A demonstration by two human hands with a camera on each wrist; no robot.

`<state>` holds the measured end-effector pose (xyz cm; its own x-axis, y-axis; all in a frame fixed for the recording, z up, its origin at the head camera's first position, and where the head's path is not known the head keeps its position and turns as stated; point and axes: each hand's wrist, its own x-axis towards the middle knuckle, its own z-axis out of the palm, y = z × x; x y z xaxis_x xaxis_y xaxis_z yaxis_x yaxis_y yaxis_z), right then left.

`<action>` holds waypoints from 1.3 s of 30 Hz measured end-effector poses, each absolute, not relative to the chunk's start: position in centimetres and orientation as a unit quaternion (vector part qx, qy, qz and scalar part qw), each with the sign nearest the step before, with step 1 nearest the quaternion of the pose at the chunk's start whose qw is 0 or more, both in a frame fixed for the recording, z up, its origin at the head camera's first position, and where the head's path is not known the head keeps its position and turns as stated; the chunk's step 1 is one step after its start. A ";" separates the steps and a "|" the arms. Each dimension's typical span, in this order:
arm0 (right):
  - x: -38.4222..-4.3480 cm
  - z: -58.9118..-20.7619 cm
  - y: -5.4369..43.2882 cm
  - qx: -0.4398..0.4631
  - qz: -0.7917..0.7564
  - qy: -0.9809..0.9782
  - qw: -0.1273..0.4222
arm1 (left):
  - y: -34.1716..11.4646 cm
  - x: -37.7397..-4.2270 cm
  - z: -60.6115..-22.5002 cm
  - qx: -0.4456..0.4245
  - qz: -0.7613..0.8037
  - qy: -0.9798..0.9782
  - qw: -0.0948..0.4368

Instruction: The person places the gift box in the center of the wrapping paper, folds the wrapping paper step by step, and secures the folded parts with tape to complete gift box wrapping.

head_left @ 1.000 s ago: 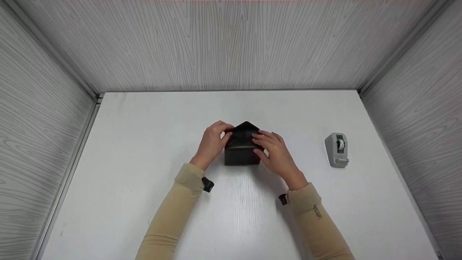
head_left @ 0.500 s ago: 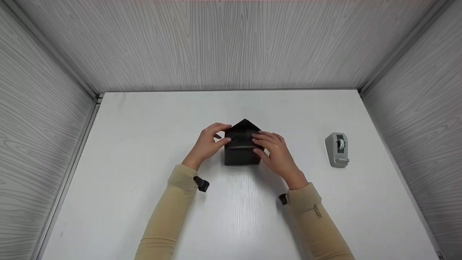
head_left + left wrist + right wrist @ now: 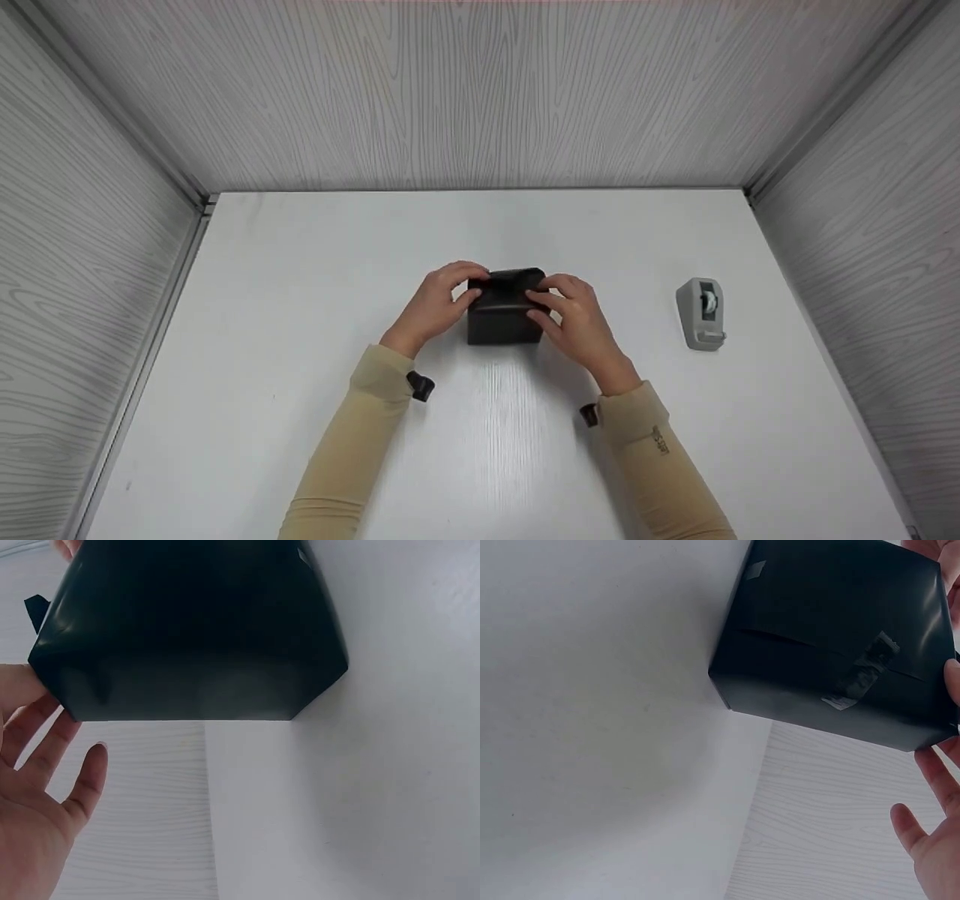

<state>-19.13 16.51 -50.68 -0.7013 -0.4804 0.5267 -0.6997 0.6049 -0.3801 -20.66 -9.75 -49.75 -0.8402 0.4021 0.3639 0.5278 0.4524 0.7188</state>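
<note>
A small box in glossy black wrapping paper stands on the white table between both hands. The paper's far flap is bent over at the top. My left hand pinches the paper at the upper left edge, its thumb nearer me than the fingers. At the upper right, my right hand grips the paper, its fingers bent over the flap and its thumb against the near side. A strip of clear tape crosses a paper seam in the right wrist view. Some fingertips are hidden behind the box in both wrist views.
A grey tape dispenser with a roll in it stands to the right on the white table. Grey wood-grain panels enclose the table at the back and both sides.
The far flap stood up as a point and is now folded down toward me. My left fingers shifted along its left edge; my right fingers bent more, while the box stayed in place.
</note>
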 end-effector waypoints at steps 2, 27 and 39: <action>-19.1 -50.7 16.5 0.336 0.288 -0.876 0.191 | -9.6 -20.6 -49.7 -0.279 -0.438 -0.852 0.069; -18.7 -51.1 16.2 0.306 0.298 -0.879 0.210 | -8.2 -20.3 -49.3 -0.306 -0.283 -0.888 0.196; -18.6 -51.0 16.2 0.299 0.266 -0.894 0.203 | -8.5 -18.3 -50.3 -0.335 -0.195 -0.907 0.165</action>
<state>-18.63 16.18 -51.05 -0.7391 -0.4255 0.5222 -0.6420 0.6796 -0.3549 -18.29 -8.50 -50.31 -0.7210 0.5437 0.4296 0.6723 0.6992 0.2433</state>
